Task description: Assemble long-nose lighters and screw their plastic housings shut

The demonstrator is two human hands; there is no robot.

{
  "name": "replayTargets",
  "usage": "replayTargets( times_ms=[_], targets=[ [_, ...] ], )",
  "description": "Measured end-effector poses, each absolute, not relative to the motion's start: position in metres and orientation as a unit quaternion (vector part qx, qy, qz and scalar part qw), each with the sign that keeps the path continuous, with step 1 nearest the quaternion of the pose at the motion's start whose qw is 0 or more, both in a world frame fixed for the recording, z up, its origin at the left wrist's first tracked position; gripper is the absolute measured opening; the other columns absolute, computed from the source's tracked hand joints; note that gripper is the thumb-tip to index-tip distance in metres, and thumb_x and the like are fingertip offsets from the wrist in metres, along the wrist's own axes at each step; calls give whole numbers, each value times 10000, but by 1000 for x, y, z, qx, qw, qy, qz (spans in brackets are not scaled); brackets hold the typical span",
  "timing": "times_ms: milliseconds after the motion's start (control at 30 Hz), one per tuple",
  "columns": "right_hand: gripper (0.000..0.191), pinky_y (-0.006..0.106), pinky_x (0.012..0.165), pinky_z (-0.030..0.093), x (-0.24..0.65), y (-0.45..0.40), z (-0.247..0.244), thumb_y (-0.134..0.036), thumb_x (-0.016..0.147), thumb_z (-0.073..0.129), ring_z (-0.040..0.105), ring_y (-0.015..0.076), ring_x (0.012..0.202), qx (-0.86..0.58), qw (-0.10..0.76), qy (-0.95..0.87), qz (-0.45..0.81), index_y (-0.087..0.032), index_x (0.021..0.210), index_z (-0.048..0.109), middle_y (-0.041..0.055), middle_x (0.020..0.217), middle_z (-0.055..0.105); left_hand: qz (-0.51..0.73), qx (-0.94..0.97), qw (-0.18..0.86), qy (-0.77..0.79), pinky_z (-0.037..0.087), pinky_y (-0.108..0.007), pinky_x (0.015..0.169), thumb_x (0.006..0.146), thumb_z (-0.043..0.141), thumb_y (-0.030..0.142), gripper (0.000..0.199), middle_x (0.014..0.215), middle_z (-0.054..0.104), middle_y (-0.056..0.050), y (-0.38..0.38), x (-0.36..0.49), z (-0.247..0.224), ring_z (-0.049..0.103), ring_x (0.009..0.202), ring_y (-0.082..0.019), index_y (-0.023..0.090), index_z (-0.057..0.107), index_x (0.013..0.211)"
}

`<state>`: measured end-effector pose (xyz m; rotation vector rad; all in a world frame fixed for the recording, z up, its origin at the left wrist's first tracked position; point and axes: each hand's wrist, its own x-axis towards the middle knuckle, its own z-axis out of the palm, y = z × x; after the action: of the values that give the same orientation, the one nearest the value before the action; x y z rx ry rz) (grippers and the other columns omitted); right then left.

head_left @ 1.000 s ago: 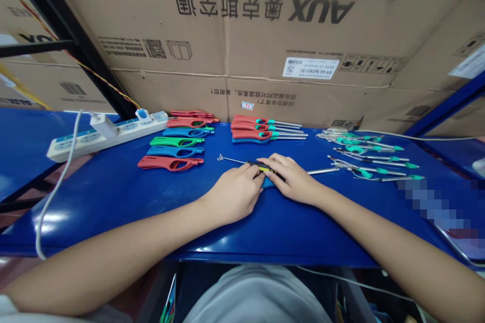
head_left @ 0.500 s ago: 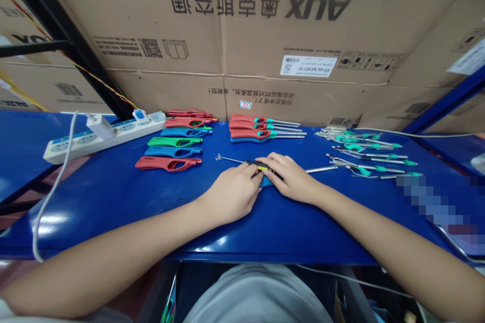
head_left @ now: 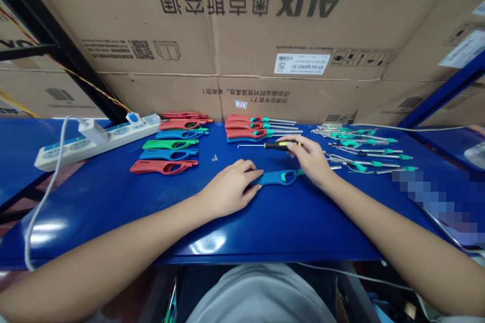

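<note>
A blue lighter body lies across the middle of the blue table, its rear end between the thumb and fingers of my left hand. My right hand grips a black and yellow screwdriver, whose thin shaft points left above the lighter. The lighter's front part passes behind my right hand, and its metal tip shows beyond it. A few small screws lie left of the screwdriver tip.
Several coloured lighter shells lie at left near a white power strip. Assembled lighters are stacked at centre back. Metal tubes with green parts and wires lie at right. A large cardboard box stands behind.
My right hand has moved right with the screwdriver, away from my left hand. The blue lighter, mostly covered before, now shows between the hands. The view has shifted slightly.
</note>
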<state>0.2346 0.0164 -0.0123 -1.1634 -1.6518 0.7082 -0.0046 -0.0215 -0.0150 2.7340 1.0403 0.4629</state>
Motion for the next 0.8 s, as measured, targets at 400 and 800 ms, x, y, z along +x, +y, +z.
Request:
replayTargets(
  times_ms=[400, 800],
  targets=[
    [293, 341, 557, 417, 257, 36, -12, -508, 826, 514, 381, 152, 558, -459, 599, -516, 406, -233, 743, 572, 64, 805, 627, 325, 738, 409, 426, 541, -406, 958, 951, 573, 432, 348, 1102, 768, -90, -5, 0, -19, 697, 1025, -242, 176, 766, 1087],
    [291, 314, 546, 384, 248, 28, -10, -490, 804, 571, 380, 134, 562, -426, 597, -516, 442, -217, 705, 585, 35, 748, 566, 351, 601, 553, 458, 538, -389, 954, 796, 774, 407, 273, 954, 805, -60, -3, 2, -14, 724, 935, -216, 193, 805, 962]
  ],
)
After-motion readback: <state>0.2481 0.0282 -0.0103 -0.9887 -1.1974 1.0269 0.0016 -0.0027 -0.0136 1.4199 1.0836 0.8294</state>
